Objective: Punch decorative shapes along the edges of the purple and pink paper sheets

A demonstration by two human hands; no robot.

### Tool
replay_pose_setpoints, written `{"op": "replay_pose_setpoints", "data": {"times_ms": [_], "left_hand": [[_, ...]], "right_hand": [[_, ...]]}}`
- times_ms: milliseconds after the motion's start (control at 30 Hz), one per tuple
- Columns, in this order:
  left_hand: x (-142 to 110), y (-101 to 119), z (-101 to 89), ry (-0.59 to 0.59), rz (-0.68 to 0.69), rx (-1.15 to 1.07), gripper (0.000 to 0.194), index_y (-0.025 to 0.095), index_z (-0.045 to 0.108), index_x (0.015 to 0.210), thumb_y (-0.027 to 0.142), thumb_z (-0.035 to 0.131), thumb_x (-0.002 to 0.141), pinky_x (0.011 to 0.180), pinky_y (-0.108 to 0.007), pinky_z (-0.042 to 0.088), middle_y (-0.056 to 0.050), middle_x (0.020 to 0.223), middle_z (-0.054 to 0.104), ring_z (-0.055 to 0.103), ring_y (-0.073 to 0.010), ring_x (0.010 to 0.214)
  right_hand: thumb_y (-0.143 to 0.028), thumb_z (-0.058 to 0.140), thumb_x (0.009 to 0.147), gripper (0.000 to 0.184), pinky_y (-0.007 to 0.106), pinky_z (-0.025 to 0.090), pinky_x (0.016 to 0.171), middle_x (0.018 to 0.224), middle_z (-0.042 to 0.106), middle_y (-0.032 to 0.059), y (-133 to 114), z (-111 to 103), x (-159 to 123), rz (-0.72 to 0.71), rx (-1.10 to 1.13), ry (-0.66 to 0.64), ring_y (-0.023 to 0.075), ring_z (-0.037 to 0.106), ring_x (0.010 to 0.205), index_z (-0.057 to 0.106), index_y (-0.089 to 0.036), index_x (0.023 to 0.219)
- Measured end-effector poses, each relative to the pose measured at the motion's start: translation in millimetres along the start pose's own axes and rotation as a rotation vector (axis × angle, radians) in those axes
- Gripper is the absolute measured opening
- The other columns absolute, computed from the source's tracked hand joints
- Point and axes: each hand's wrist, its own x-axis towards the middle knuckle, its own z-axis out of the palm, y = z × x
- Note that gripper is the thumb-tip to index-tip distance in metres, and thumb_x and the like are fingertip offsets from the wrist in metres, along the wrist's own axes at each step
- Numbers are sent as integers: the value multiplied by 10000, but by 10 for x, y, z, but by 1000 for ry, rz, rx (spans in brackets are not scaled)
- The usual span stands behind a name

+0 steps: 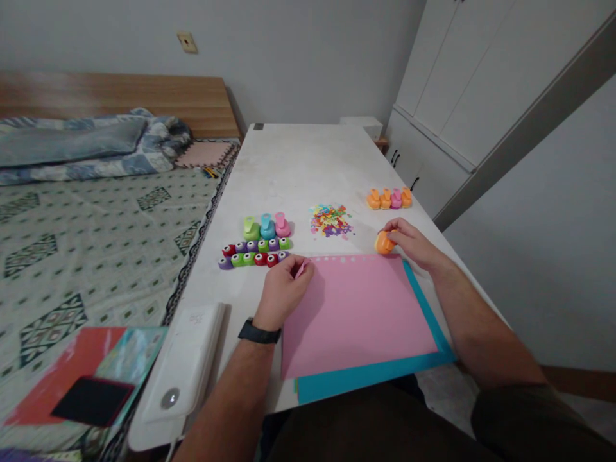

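Observation:
A pink sheet of paper [360, 314] lies over a blue sheet [366, 382], with a row of small punched holes along its far edge. My left hand [286, 289], a dark band on its wrist, pinches the pink sheet at its far left corner, which curls up. At the sheet's far right corner, my right hand [412, 244] is closed on an orange craft punch [384, 242]. Whether paper sits inside the punch's slot I cannot tell. Just beyond the sheet is a pile of colourful paper cutouts [331, 220].
Several small punches [255, 252] stand in two rows left of the cutouts, with three larger ones [267, 227] behind. More orange and pink punches [389, 199] line the table's right side. A white laminator-like device [180, 366] lies at left, beside a bed [110, 237].

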Motion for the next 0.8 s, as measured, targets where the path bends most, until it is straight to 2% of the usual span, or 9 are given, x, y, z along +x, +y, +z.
{"op": "replay_pose_setpoints", "data": {"times_ms": [367, 567, 800], "left_hand": [[-3, 23, 9, -6, 24, -24, 259, 175, 665, 847, 427, 610, 866, 634, -246, 408, 5, 744, 645, 560, -145, 693], [-9, 38, 7, -2, 38, -39, 266, 172, 685, 864, 428, 617, 852, 641, -248, 421, -9, 762, 673, 584, -156, 708], [-13, 45, 5, 16, 16, 1, 248, 179, 682, 859, 416, 608, 854, 637, -248, 410, 8, 742, 656, 566, -146, 684]], "right_hand": [[-306, 590, 831, 178, 281, 436, 699, 932, 650, 8, 101, 20, 32, 8, 29, 47, 160, 558, 797, 577, -230, 992], [-324, 583, 833, 185, 282, 443, 674, 853, 624, 2, 62, 59, -6, 25, 24, 20, 164, 553, 768, 565, -230, 992], [-312, 582, 820, 188, 292, 444, 662, 872, 638, 5, 53, 68, -42, 23, 21, -20, 164, 546, 748, 570, -233, 991]]}}
